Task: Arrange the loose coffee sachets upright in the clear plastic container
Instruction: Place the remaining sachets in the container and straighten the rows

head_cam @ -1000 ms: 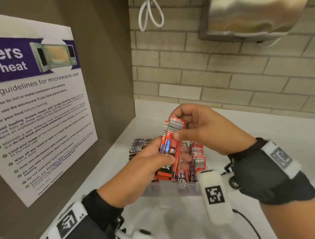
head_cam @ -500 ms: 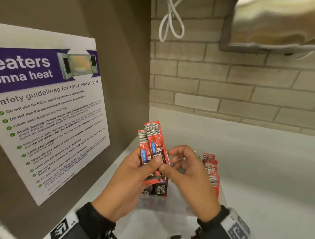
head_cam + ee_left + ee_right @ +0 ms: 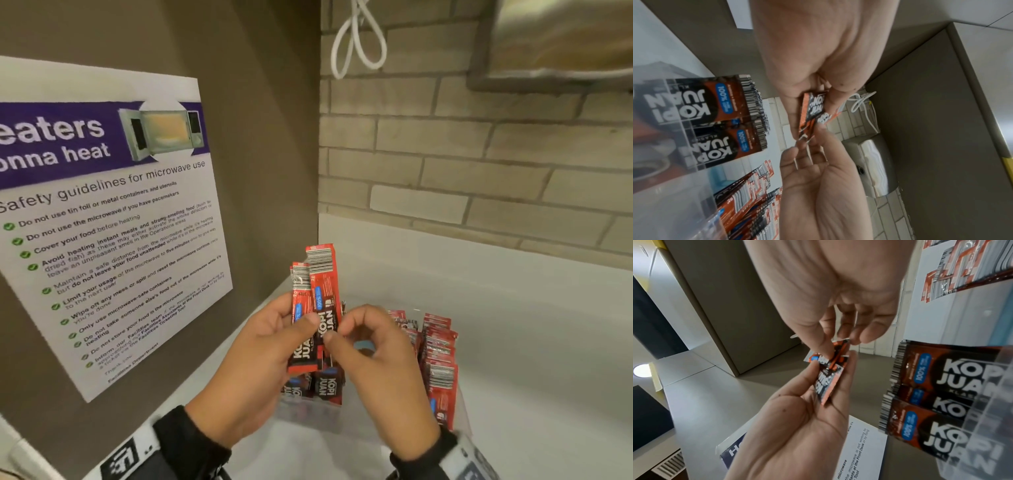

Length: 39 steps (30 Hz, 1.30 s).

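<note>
Head view, left to right: the microwave safety poster point(image 3: 102, 222) hangs on the brown side panel. Just right of it, the left hand point(image 3: 253, 370) grips the held sachets point(image 3: 317, 294), a small bundle clamped between thumb in front and fingers behind. The bundle stands upright, barcode ends up. It is raised above the near left corner of the clear plastic container point(image 3: 308, 413) and clear of its contents.

Change noted: a second ago the right hand point(image 3: 373, 370) held the bundle's top edge from above. It has since dropped to the lower half. Its thumb and forefinger now pinch the front sachet near the printed name; the other fingers curl loosely behind. The front sachet now stands higher than the one beside it, so the bundle is uneven at the top.

Reading: the person appears to be squaring or separating the bundle before insertion. No sachet from this bundle is in the container yet.

Further right, the stored sachets point(image 3: 440, 370) stand in a row along the container's right side. More show below the hands on the left. The gap between the two groups looks like the likely slot. The container rests on the white counter point(image 3: 531, 342). A steel wall unit point(image 3: 565, 41) hangs above.

Caution: loose sachets may fan out or slip if the left grip relaxes.
</note>
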Each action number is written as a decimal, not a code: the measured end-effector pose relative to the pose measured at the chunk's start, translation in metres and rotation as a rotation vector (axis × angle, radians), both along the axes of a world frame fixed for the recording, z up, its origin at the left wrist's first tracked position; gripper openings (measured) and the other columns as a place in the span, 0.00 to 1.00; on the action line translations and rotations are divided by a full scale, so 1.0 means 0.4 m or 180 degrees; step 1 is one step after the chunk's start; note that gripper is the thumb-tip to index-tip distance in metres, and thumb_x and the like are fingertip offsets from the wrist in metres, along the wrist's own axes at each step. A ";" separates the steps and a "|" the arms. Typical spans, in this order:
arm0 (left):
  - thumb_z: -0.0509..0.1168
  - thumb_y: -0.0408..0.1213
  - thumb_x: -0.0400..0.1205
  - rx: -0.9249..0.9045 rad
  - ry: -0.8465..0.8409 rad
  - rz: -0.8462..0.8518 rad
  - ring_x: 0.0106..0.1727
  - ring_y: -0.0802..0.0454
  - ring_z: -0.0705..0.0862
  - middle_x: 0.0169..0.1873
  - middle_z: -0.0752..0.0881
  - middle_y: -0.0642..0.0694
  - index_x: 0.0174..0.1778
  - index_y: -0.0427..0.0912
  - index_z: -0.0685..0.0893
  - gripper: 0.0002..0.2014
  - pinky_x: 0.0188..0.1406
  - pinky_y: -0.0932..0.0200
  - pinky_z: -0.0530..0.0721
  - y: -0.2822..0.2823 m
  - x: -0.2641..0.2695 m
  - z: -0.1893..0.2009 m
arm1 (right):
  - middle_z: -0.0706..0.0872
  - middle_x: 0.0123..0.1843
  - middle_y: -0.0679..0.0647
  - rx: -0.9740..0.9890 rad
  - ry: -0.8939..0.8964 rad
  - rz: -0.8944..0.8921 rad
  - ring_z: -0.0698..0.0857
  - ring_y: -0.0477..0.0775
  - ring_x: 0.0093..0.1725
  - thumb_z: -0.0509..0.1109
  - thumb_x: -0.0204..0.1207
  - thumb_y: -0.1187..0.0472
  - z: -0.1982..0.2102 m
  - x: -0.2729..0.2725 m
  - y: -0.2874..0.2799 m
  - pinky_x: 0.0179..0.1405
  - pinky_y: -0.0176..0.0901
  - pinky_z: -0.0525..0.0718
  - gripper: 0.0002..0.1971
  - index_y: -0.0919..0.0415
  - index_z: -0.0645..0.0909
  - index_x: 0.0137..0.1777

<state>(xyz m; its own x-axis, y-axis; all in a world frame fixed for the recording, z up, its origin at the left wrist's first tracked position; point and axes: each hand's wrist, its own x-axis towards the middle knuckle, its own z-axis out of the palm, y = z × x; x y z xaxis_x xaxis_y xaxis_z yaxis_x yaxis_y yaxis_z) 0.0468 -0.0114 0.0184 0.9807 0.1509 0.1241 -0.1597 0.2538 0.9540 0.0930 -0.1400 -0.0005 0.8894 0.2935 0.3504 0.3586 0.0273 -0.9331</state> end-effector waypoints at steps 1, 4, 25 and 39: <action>0.62 0.33 0.79 0.0032 -0.0039 -0.0004 0.50 0.42 0.89 0.53 0.89 0.35 0.59 0.40 0.85 0.14 0.48 0.50 0.88 -0.001 -0.001 0.002 | 0.82 0.41 0.54 0.0113 -0.0007 0.0024 0.81 0.46 0.38 0.75 0.69 0.69 0.001 -0.002 0.000 0.40 0.39 0.80 0.12 0.52 0.76 0.38; 0.62 0.34 0.79 0.0067 -0.0120 0.0005 0.49 0.45 0.89 0.51 0.90 0.38 0.59 0.42 0.85 0.14 0.45 0.53 0.88 -0.003 0.000 0.004 | 0.79 0.35 0.49 0.0502 0.0074 0.0107 0.79 0.44 0.34 0.74 0.67 0.75 0.011 -0.013 0.004 0.36 0.34 0.80 0.18 0.51 0.76 0.45; 0.63 0.33 0.77 -0.0258 -0.0258 0.0311 0.43 0.45 0.89 0.51 0.89 0.34 0.59 0.37 0.83 0.15 0.37 0.56 0.88 0.006 -0.008 0.012 | 0.86 0.40 0.64 0.0115 0.0507 0.0443 0.80 0.51 0.33 0.76 0.70 0.67 0.023 -0.019 -0.001 0.34 0.47 0.81 0.08 0.54 0.81 0.37; 0.65 0.32 0.75 0.0614 0.0035 0.0234 0.42 0.50 0.90 0.45 0.91 0.43 0.54 0.43 0.85 0.12 0.33 0.60 0.86 0.056 -0.047 0.025 | 0.82 0.29 0.53 0.1144 0.0565 0.0041 0.81 0.48 0.25 0.68 0.74 0.74 0.063 0.009 -0.055 0.23 0.34 0.78 0.13 0.58 0.80 0.54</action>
